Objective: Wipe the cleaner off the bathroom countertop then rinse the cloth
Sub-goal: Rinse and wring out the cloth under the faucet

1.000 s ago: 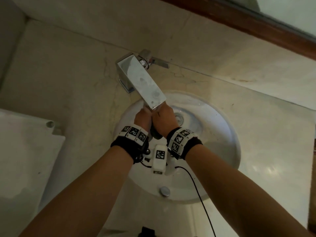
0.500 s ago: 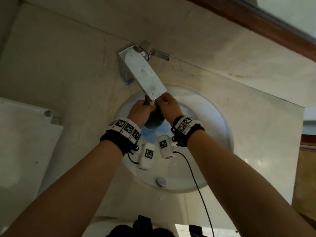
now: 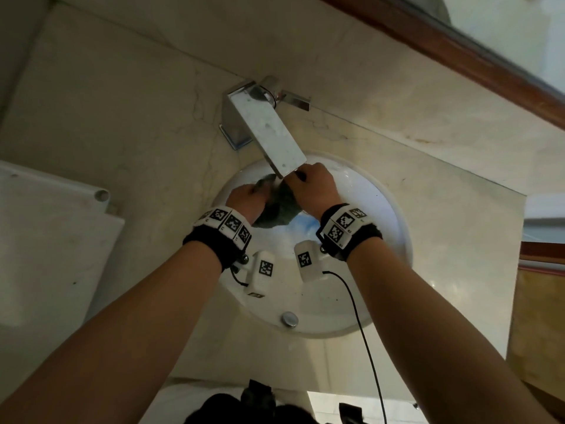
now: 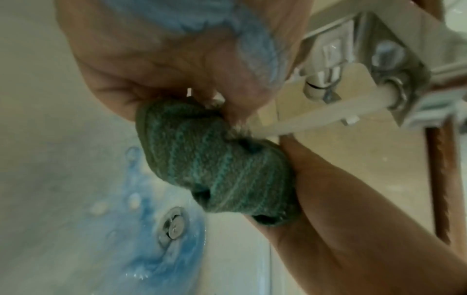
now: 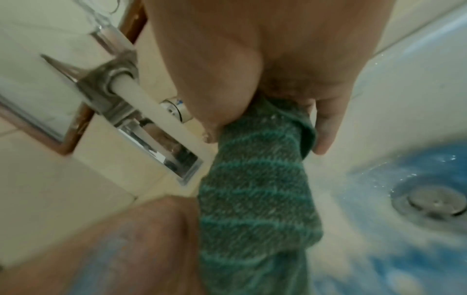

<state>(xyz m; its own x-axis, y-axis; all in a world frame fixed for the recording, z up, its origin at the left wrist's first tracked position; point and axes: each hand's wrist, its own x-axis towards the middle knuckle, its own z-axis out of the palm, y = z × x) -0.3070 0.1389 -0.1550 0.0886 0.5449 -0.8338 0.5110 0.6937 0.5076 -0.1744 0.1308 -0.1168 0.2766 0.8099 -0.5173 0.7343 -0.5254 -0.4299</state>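
Observation:
A dark green striped cloth [image 3: 279,206] [image 4: 215,169] [image 5: 255,199] hangs bunched between both hands over the white round basin [image 3: 382,209]. My left hand [image 3: 246,201] grips one end [image 4: 156,111] and my right hand [image 3: 315,188] [image 5: 278,89] grips the other, just under the spout of the chrome faucet [image 3: 266,133]. A stream of water [image 4: 316,115] [image 5: 161,113] runs from the spout onto the cloth. Blue-tinted water [image 4: 171,253] [image 5: 404,179] pools round the drain [image 4: 173,225] [image 5: 437,201].
The beige marble countertop [image 3: 122,117] surrounds the basin, with a wood-framed mirror [image 3: 458,47] behind. A white toilet tank lid [image 3: 46,240] lies at the left. The faucet handle [image 3: 293,99] sticks out to the right. A chrome overflow cap [image 3: 289,319] sits on the basin's near wall.
My hands have spread apart under the spout, the left moving left, so the cloth is drawn out between them. The camera view has shifted slightly.

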